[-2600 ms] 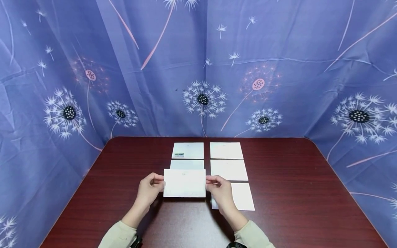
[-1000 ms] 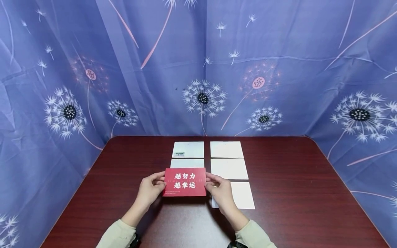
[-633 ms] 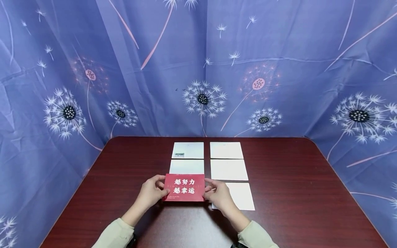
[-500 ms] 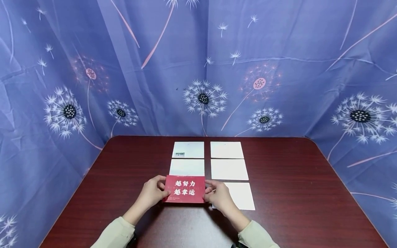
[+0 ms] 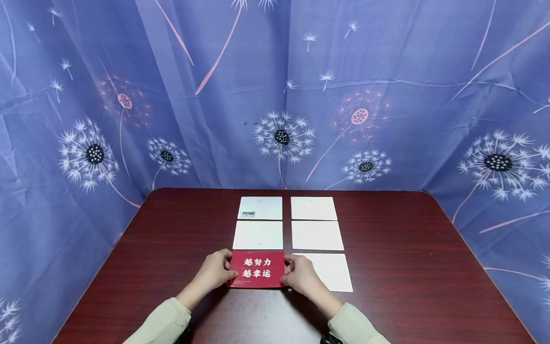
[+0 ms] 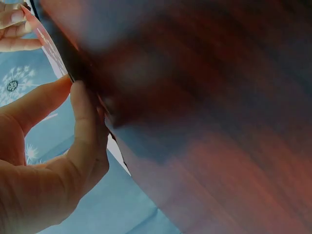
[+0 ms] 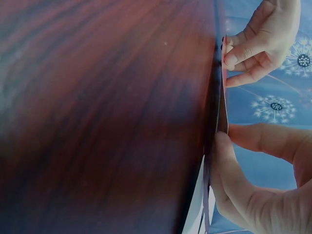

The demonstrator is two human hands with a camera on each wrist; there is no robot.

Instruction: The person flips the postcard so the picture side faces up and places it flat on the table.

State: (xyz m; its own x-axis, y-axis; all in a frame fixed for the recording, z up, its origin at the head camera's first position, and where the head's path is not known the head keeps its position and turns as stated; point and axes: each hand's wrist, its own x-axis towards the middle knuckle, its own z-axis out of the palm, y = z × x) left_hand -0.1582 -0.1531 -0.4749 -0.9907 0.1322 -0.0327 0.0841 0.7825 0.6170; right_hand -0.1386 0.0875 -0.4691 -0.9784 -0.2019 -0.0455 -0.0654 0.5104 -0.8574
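A red postcard (image 5: 258, 281) with white Chinese characters lies level, face up, low over the table in the head view. My left hand (image 5: 215, 270) pinches its left edge, and my right hand (image 5: 304, 275) pinches its right edge. In the left wrist view, the left thumb and fingers (image 6: 85, 131) meet at the card's edge. The right wrist view shows the card edge-on as a thin strip (image 7: 224, 92), close to the tabletop, between the right thumb and fingers (image 7: 234, 170). Directly behind it lies a white postcard (image 5: 259, 234), blank side up.
A white postcard with a small picture (image 5: 260, 206) lies at the back left. The right column has three white postcards: back (image 5: 313, 208), middle (image 5: 317, 235) and front (image 5: 334, 273), the front one partly behind my right hand. Blue dandelion curtains (image 5: 223, 119) enclose the dark red table (image 5: 408, 267).
The held postcard turned from its white side to its red side. It then moved down and toward me, uncovering the white postcard behind it. Both hands kept their hold at the edges.
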